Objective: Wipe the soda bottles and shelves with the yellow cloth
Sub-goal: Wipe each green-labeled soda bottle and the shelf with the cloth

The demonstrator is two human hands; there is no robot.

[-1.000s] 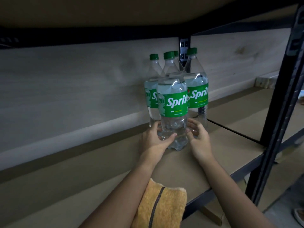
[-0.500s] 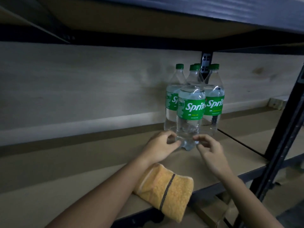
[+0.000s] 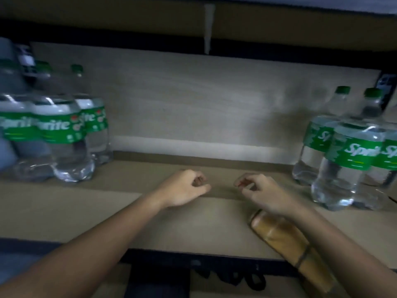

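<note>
The shelf board [image 3: 193,222] runs the full width of the view, with its dark front edge [image 3: 193,255] just below the forearms and a pale back panel [image 3: 214,104] closing off the rear; the board above hangs low overhead. Between the two bottle groups lies a broad open stretch of board, and both hands hover over the middle of it, near each other but apart. The left hand [image 3: 184,188] has its fingers curled in with the thumb laid forward, gripping nothing. The right hand [image 3: 257,190] is loosely curled too, fingertips drawn toward the thumb, and it also holds nothing, as far as the blur allows. The yellow cloth [image 3: 287,241] lies folded on the shelf under the right forearm, its near end hanging over the front edge. On the left stands a cluster of Sprite bottles [image 3: 62,134]: at least four show, though motion blur keeps the count uncertain. On the right stands a second cluster [image 3: 348,160] with three labels visible and two green caps in sight.
</note>
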